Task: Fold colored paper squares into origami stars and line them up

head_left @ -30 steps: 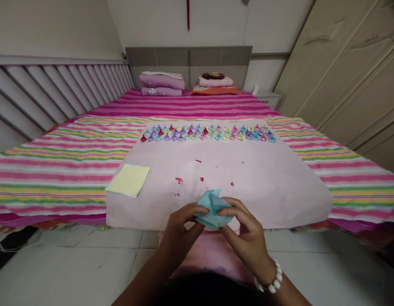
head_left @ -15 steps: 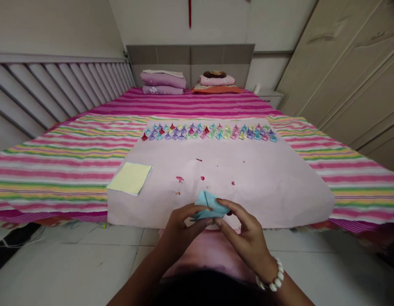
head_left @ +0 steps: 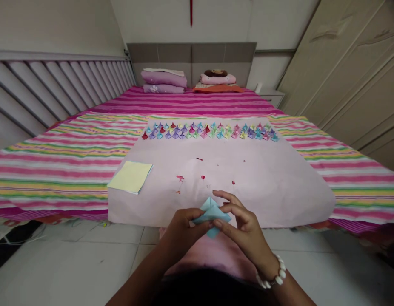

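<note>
A light blue sheet of folding paper (head_left: 212, 213), partly folded with pointed corners up, down and to the sides, is held between both hands near the front edge of the pale sheet. My left hand (head_left: 184, 227) pinches its left corner between thumb and fingers. On the right side, my right hand (head_left: 241, 225) grips the paper with thumb and a finger, while its index finger stands out above it. Beyond them, rows of small folded paper pieces (head_left: 211, 130) in many colours line the far end. A stack of square paper (head_left: 130, 177), yellow on top, lies to the left.
The large pale sheet (head_left: 264, 178) covers the front of a striped bed (head_left: 56, 165). Small red marks dot its middle. Folded bedding (head_left: 164, 80) sits at the headboard, a slatted rail (head_left: 56, 85) runs along the left, and tiled floor (head_left: 88, 259) shows in front.
The blue paper has turned and now shows a diamond-like shape, a little lower. My right index finger has lifted off it, and my left fingers have shifted on its corner.
</note>
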{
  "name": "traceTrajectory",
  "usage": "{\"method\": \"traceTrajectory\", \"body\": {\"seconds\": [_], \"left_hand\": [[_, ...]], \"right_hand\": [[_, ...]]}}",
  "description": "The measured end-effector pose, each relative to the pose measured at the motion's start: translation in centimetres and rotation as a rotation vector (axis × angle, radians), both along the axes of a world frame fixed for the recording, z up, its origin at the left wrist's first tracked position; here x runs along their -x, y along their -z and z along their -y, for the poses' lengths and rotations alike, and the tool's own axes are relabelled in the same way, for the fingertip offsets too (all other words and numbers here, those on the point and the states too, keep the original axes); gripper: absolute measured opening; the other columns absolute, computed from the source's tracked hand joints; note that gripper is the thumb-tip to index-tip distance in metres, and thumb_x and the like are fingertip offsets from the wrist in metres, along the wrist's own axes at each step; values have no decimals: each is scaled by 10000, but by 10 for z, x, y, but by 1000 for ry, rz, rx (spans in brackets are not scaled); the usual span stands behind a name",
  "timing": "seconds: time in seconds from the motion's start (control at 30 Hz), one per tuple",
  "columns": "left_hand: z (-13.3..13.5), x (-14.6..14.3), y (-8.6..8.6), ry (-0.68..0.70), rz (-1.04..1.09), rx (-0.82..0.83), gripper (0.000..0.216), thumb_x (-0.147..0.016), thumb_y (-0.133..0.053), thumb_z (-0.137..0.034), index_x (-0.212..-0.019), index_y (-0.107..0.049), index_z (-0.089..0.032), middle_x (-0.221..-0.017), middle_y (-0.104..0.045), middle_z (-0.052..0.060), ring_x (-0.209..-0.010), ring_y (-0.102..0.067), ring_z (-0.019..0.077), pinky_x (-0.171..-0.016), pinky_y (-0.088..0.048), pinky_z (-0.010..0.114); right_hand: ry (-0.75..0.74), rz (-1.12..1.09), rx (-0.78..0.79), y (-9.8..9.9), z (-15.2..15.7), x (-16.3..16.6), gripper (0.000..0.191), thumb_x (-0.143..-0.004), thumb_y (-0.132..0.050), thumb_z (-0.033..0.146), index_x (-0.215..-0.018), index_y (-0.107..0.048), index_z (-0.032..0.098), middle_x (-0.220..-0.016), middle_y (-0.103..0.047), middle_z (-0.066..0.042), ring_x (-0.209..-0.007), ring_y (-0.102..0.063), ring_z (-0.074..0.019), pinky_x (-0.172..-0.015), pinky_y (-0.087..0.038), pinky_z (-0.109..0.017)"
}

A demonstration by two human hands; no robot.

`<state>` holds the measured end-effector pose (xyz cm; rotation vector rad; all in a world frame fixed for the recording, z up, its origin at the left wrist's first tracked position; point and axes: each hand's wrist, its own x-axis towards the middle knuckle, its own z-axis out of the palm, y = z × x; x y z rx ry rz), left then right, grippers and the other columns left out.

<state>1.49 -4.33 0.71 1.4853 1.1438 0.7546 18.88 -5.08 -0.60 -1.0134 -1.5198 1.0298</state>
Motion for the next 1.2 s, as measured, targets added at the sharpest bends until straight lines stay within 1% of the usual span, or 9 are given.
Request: {"method": "traceTrajectory", "body": {"seconds": [0.17, 0.27, 0.4, 0.63, 0.8, 0.87, 0.97, 1.1, 1.2], "left_hand": [[2, 0, -2, 11, -2, 15, 178, -757, -654, -312, -684, -642, -150, -606, -506, -33, -622, -424, 112, -578, -331, 231], [1, 0, -4, 33, 89, 42, 135, -727, -693, -275, -794, -676, -158, -654, -551, -28, -652, -456, 117, -615, -362, 234], [1, 4, -3, 90, 243, 79, 228, -715, -721, -303, -893, -691, -165, -697, -592, -21, -666, -493, 118, -637, -391, 234], [-1, 10, -6, 134, 277, -66, 338, -894, -479, -405, -1067, -686, -200, -904, -692, 39, -858, -575, 186, -810, -436, 307], [0, 11, -10, 138, 290, -41, 419, -937, -366, -414, -1126, -660, -183, -1027, -691, 75, -924, -593, 211, -873, -441, 360], [1, 11, -8, 136, 293, -32, 400, -891, -471, -433, -1149, -643, -181, -1028, -693, 79, -943, -601, 224, -879, -451, 373], [4, 9, -6, 108, 205, -39, 515, -678, -754, -357, -1155, -629, -207, -1013, -700, 62, -941, -617, 236, -859, -478, 366], [4, 5, -4, 22, 77, -221, 246, -768, -661, -203, -1011, -696, -209, -967, -721, 58, -891, -646, 199, -829, -500, 330], [3, 5, -1, 11, 87, -387, 227, -803, -589, -110, -961, -713, -216, -962, -729, 56, -904, -658, 185, -836, -500, 311]], "right_hand": [[-4, -52, 31, 0, 0, 1, 96, -813, -646, 220, -719, -662, 230, -1229, -585, -67, -1199, -481, -248, -968, -390, -409], [0, -72, 22, 1, 0, 0, 70, -804, -657, 211, -738, -666, 233, -1232, -576, -63, -1143, -527, -247, -950, -404, -417], [2, -107, -12, 4, 2, -2, 54, -790, -674, 194, -797, -684, 246, -1274, -540, -64, -1162, -521, -259, -974, -394, -441], [-37, -140, -101, 4, 3, -5, 142, -790, -665, 134, -831, -694, 267, -1351, -475, -38, -1242, -452, -264, -1039, -349, -462], [-64, -123, -150, 2, 6, -6, 146, -801, -644, 134, -809, -697, 270, -1390, -441, -19, -1268, -423, -276, -1061, -321, -475], [-63, -121, -149, 2, 7, -7, 146, -814, -629, 146, -808, -694, 275, -1403, -427, -11, -1267, -424, -279, -1057, -325, -488], [-56, -116, -137, 2, 8, -7, 148, -820, -622, 150, -817, -686, 283, -1414, -412, -2, -1266, -425, -277, -1056, -332, -498], [-40, -119, -123, 3, 7, -6, 177, -817, -631, 143, -896, -673, 295, -1416, -406, -14, -1251, -443, -267, -1043, -365, -488], [-31, -114, -116, 3, 8, -5, 180, -802, -643, 136, -895, -672, 287, -1415, -407, -25, -1250, -443, -271, -1031, -378, -471]]}}
